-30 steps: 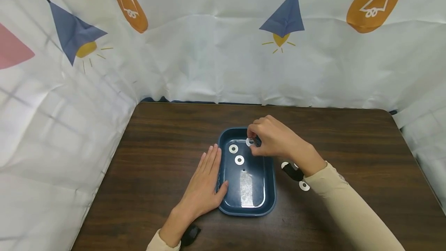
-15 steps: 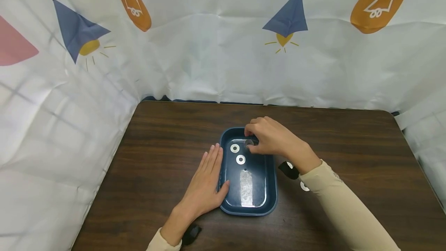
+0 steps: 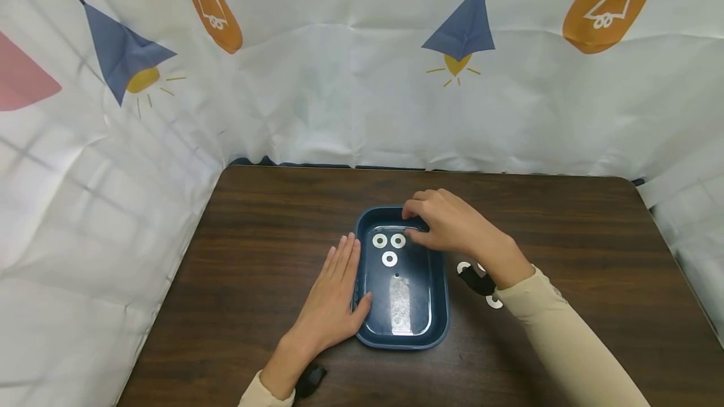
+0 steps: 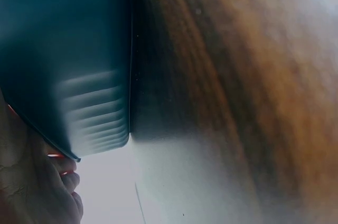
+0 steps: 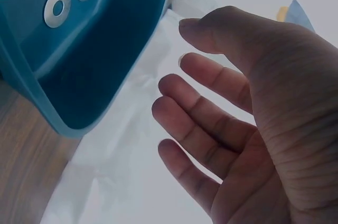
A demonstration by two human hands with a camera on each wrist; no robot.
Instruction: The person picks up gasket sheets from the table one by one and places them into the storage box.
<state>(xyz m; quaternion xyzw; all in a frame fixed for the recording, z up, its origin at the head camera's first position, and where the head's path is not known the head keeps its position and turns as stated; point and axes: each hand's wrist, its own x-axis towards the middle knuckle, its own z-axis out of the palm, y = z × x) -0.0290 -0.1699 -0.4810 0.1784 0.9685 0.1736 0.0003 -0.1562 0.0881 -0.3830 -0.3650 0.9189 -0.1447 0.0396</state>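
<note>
A dark blue rectangular tray (image 3: pixel 418 294) rests on the table. Three flat washers lie on its floor in a small triangle: one at far left (image 3: pixel 379 235), one at far right (image 3: pixel 398 235), one nearer (image 3: pixel 384 259). My left hand (image 3: pixel 332 300) lies along the tray's left side with straight fingers against the rim, thumb at its near part. Over the far right corner is my right hand (image 3: pixel 452 225), thumb and forefinger parted and nothing between them. The right wrist view shows its fingers (image 5: pixel 195 113) loosely bent beside the tray wall, with a washer (image 5: pixel 49 10) inside.
More washers (image 3: pixel 489 304) lie on the brown wooden table (image 3: pixel 271 231) right of the tray, partly hidden by the black wrist camera (image 3: pixel 476 281) and right arm. A white printed curtain (image 3: pixel 317 105) hangs behind the table and down both sides.
The right hand has set down the washer it pinched, which now lies beside the far left one. Its thumb and fingers have parted and drawn slightly right. The left hand stays put.
</note>
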